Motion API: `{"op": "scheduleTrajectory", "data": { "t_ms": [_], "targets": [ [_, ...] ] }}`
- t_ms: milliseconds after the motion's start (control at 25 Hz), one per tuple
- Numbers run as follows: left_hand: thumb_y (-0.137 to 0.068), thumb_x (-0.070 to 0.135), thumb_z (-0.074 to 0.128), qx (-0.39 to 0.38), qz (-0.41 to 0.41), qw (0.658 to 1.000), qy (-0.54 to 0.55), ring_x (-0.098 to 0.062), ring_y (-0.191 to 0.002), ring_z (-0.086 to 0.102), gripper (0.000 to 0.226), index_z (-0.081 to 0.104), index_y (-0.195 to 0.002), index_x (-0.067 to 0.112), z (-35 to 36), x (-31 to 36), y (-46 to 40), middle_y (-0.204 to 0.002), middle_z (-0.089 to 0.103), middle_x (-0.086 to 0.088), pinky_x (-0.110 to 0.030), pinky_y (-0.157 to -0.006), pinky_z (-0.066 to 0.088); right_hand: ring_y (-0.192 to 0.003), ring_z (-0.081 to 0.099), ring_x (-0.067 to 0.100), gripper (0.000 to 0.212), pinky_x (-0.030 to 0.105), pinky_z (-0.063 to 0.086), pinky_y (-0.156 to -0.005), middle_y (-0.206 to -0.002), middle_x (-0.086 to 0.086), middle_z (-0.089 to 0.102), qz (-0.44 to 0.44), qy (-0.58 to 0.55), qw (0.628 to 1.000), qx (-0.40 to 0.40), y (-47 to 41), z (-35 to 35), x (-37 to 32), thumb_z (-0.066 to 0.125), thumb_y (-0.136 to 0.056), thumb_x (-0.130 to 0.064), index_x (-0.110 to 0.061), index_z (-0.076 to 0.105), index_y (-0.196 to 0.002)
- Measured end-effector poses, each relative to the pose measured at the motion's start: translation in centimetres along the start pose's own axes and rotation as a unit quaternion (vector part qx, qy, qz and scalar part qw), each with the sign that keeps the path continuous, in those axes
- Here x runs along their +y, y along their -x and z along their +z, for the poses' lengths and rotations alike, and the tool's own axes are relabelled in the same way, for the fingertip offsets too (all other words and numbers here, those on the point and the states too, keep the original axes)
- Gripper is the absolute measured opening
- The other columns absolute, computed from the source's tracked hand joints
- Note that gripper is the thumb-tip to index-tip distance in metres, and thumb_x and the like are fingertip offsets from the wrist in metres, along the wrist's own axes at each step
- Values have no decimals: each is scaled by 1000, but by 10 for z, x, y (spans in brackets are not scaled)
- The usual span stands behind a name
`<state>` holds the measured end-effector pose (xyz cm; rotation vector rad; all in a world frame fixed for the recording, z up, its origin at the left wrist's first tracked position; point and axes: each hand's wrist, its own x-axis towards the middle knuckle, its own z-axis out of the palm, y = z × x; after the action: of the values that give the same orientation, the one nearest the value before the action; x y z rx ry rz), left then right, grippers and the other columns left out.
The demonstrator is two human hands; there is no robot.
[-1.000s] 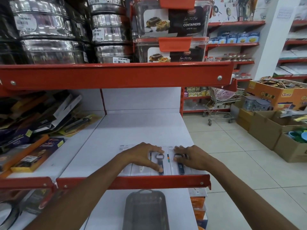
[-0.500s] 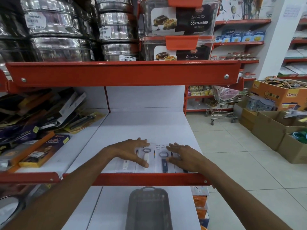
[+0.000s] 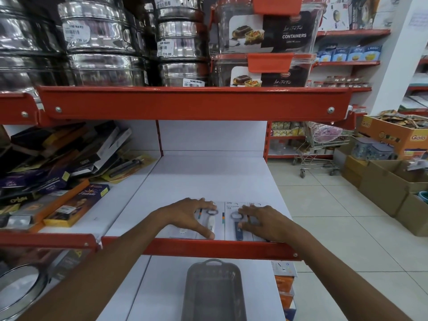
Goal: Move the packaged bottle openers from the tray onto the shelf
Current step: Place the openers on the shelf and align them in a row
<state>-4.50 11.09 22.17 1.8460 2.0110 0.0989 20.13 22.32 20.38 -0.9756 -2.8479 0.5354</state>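
Flat white cards, each carrying a bottle opener with a metal ring head, lie side by side at the near edge of a smooth white shelf (image 3: 208, 177) with a glossy red front lip. The white-handled opener (image 3: 211, 222) sits on the left card, the dark blue-handled opener (image 3: 238, 228) on the card to its right.

The left hand (image 3: 187, 216) lies palm down over the left cards, fingers spread, thumb pressed near the white handle's lower end; it grips nothing. The right hand (image 3: 264, 224) rests flat over the right cards, fingers loosely apart, fingertips touching the blue opener's ring; nothing is clamped.

On the lower shelf, nearer, sits a grey perforated plastic tray (image 3: 214, 290), rectangular with rounded corners, showing no packs inside.

Above, polished steel tins (image 3: 99, 40) stack beside clear containers with orange lids (image 3: 266, 31). Left, boxed goods (image 3: 76, 205) lie jumbled. Right, a pale tiled floor holds cardboard boxes (image 3: 382, 179) and a wire trolley (image 3: 322, 147).
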Motion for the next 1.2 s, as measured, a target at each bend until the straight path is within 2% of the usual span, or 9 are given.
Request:
{"op": "scheduleTrajectory", "data": {
  "t_ms": [160,280,400,560,640,760,880,1200],
  "targets": [
    [-69,63,76,3,8,1000,11,-22,-154,12,93,32,-148,43,2,0,2,-167,14,3,-47,-124,16,-131,48,28,58,44,38,-109,-150,1,45,5,8,1000,-9,-1,-1,-3,50,-91,-57,-30,43,-141],
    [-69,64,76,6,8,1000,17,-21,-154,10,93,31,-149,44,4,-3,1,-167,13,4,-47,-124,12,-131,48,28,57,44,38,-109,-150,0,44,5,10,1000,-11,-1,0,-3,49,-91,-57,-30,43,-141],
    [-67,68,75,5,4,1000,14,-23,-154,10,98,27,-149,47,6,-3,1,-167,9,4,-49,-125,13,-128,50,28,56,43,39,-108,-148,1,47,6,9,1000,-10,0,-1,-4,49,-91,-57,-29,43,-140],
    [-51,84,70,0,-18,999,31,-18,-154,5,119,17,-151,47,-8,-18,7,-168,3,6,-50,-126,10,-130,48,29,57,44,37,-109,-149,2,46,6,7,1000,-14,1,-2,-6,48,-92,-56,-27,42,-141],
    [-58,78,72,-16,-42,999,-8,-16,-154,3,114,15,-151,47,-20,-36,12,-168,4,6,-46,-126,10,-128,50,29,57,44,39,-108,-147,2,48,7,6,1000,-15,1,-2,-7,49,-92,-56,-27,43,-141],
    [-74,61,72,-48,-65,996,-41,-20,-153,12,95,21,-152,43,-26,-47,21,-167,9,8,-43,-122,18,-124,53,29,56,43,43,-105,-145,3,50,13,4,1000,-20,0,-2,-8,50,-91,-56,-29,43,-139],
    [-75,60,73,-33,-45,998,-29,-17,-152,16,87,30,-149,44,-24,-42,27,-165,17,13,-41,-120,19,-125,52,29,55,42,42,-105,-145,3,50,15,3,1000,-21,0,-2,-8,51,-92,-54,-27,44,-139],
    [-73,58,77,-4,-22,999,-36,-12,-152,14,89,37,-149,35,-24,-33,33,-163,26,10,-37,-122,17,-124,52,30,53,40,41,-104,-145,7,50,13,11,1000,-24,0,-6,-12,52,-93,-49,-28,42,-140]
  ]
}}
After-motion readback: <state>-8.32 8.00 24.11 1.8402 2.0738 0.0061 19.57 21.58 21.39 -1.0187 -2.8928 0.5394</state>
